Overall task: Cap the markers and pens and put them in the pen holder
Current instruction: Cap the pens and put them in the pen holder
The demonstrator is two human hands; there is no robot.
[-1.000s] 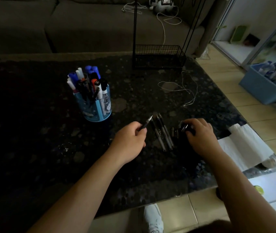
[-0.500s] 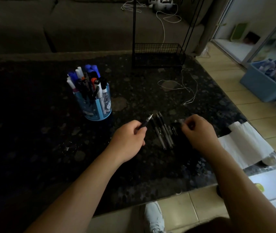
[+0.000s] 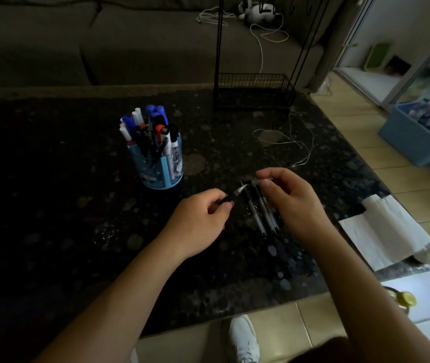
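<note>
Above the dark speckled table (image 3: 51, 205), near its front edge, the left hand (image 3: 198, 224) curls its fingers and thumb round the barrel of an uncapped pen (image 3: 236, 192), whose tip points up and to the right. The right hand (image 3: 292, 203) pinches a small cap (image 3: 257, 182) between thumb and forefinger, its other fingers loosely bent. The cap sits just beside the pen's tip; whether the two touch cannot be told. Below and between the hands, several more pens (image 3: 261, 216) lie side by side on the table. To the left and farther back stands the blue pen holder (image 3: 156, 176), upright and crowded with markers and pens. A wire basket (image 3: 254, 91) stands at the far edge, a loose white string (image 3: 287, 137) lies in front of it, and a white paper towel (image 3: 381, 231) rests on the table's right corner.
</note>
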